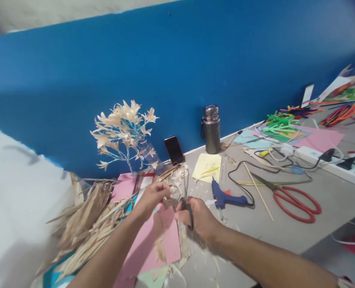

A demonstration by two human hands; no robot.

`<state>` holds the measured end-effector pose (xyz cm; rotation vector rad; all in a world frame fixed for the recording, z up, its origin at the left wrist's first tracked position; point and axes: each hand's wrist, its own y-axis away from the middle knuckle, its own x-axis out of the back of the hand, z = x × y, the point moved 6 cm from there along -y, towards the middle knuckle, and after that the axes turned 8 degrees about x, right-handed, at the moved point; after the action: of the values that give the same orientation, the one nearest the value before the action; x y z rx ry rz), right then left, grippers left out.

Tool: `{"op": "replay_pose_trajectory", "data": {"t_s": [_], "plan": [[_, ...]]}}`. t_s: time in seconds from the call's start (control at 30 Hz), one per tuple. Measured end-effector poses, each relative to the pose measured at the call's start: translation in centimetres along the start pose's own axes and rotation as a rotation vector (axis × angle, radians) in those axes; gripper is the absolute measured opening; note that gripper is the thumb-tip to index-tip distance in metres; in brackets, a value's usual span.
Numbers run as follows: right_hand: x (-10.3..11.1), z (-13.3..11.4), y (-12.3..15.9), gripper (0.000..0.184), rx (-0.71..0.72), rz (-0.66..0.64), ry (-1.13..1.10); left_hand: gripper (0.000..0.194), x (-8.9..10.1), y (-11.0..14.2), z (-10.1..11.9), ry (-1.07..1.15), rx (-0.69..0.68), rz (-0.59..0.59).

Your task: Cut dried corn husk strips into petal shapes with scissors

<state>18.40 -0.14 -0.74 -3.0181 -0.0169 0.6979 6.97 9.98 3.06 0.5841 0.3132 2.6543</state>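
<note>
My right hand (197,218) grips a pair of small scissors (190,218) by their dark handles, with the blades pointing away from me toward the wall. Close beside it, my left hand (154,197) has its fingers pinched together. A pale, round, loop-like thing (175,192) shows at those fingertips, too blurred to name. Below both hands lies pink paper (165,232) strewn with pale husk scraps. Dried corn husks (87,220) are heaped to the left of my left arm. Behind them stands a bunch of cream husk flowers (126,124) on pale blue stems.
Right of my hands lie a blue glue gun (227,196), a wooden stick (258,192) and large red-handled scissors (296,200). A phone (174,150) and a dark flask (212,130) stand by the blue wall. Cables run to a white power strip (330,162).
</note>
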Motion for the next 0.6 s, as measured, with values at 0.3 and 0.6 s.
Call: {"op": "replay_pose_trajectory", "data": {"t_s": [0.3,0.6], "plan": [[-0.7,3.0,0.5,0.020,-0.207,-0.205,0.257,0.008,-1.4,-12.2,2.9,-0.203,0.003,0.140],[-0.9,2.8,0.6,0.019,-0.194,-0.186,0.167,0.018,4.3,-1.8,6.7,0.080,-0.242,0.214]]}}
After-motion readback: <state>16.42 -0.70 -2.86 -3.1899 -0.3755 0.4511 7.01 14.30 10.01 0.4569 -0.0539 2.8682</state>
